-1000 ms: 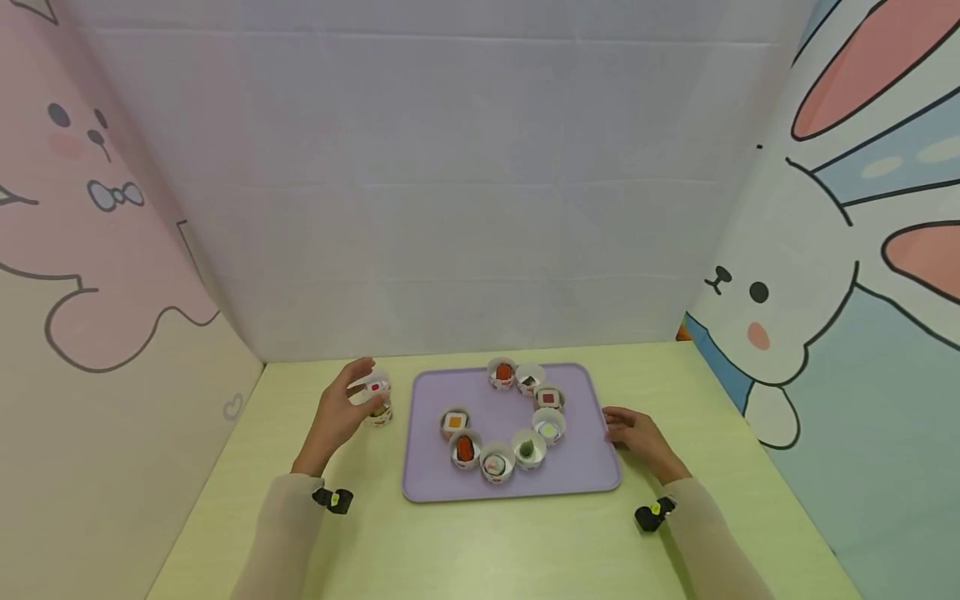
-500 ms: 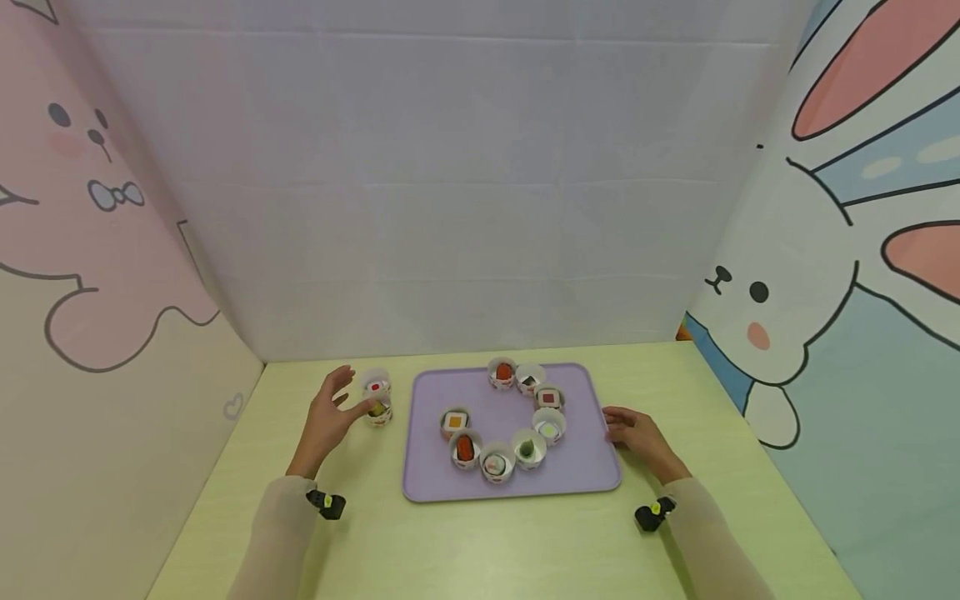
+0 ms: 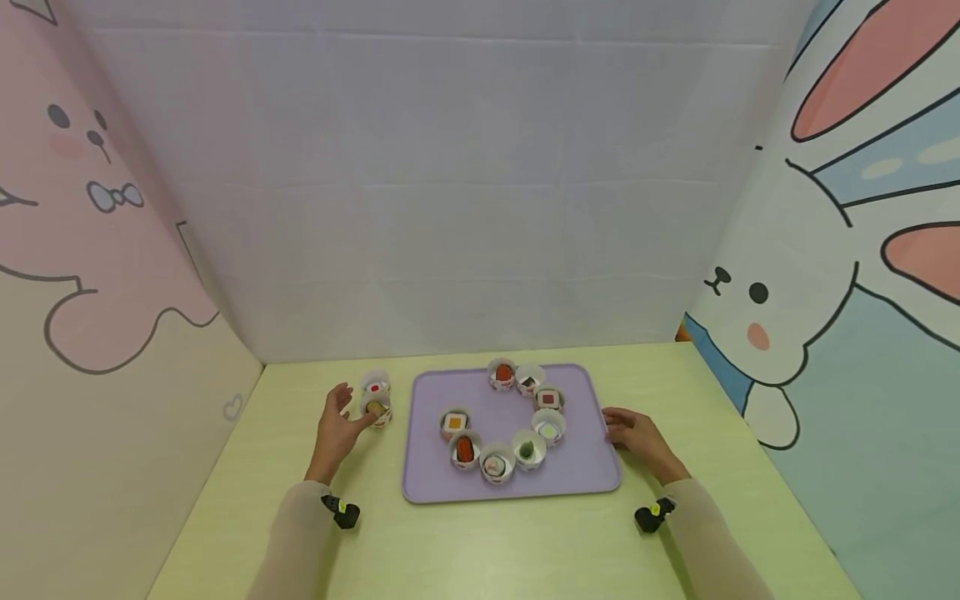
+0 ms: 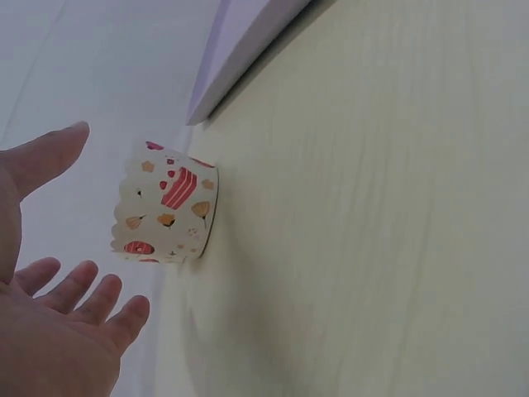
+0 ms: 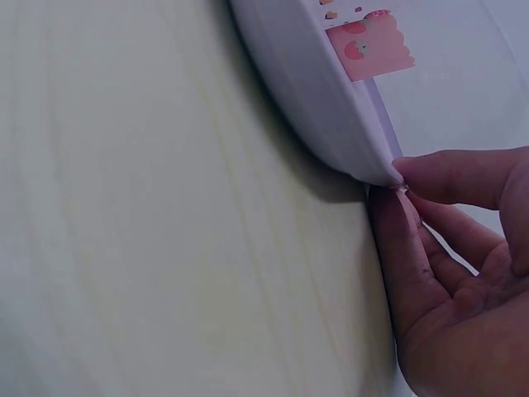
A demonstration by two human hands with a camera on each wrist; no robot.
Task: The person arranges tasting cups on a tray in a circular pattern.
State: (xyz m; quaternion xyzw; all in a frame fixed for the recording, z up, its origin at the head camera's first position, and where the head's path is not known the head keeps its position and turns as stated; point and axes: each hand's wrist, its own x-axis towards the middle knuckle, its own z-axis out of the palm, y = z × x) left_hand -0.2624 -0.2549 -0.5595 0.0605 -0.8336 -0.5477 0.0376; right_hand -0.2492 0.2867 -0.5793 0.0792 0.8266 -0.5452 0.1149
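Note:
My left hand (image 3: 335,435) is at the left of the table, thumb and fingers spread, beside a paper baking cup (image 3: 381,418) holding a yellowish piece. In the left wrist view this cup (image 4: 169,207) shows a cake-slice print and stands upright, with a gap between it and the fingers. Directly behind it is a second cup (image 3: 376,380) with a red-centred white piece. A lilac tray (image 3: 581,477) lies to the right. Its right rim is pinched by my right hand (image 3: 640,439); in the right wrist view the thumb (image 5: 446,175) is on top and fingers below.
Several cups with toy-sushi-like pieces form a curve on the tray, from an orange-topped one (image 3: 454,423) past a green one (image 3: 529,450) to a red one (image 3: 502,374). A white backdrop (image 3: 465,208) rises behind the pale table (image 3: 465,550), with printed panels at both sides.
My left hand has drawn back from the rear cup and come lower, beside the front cup. Both cups stay in place. The right hand and tray have not moved.

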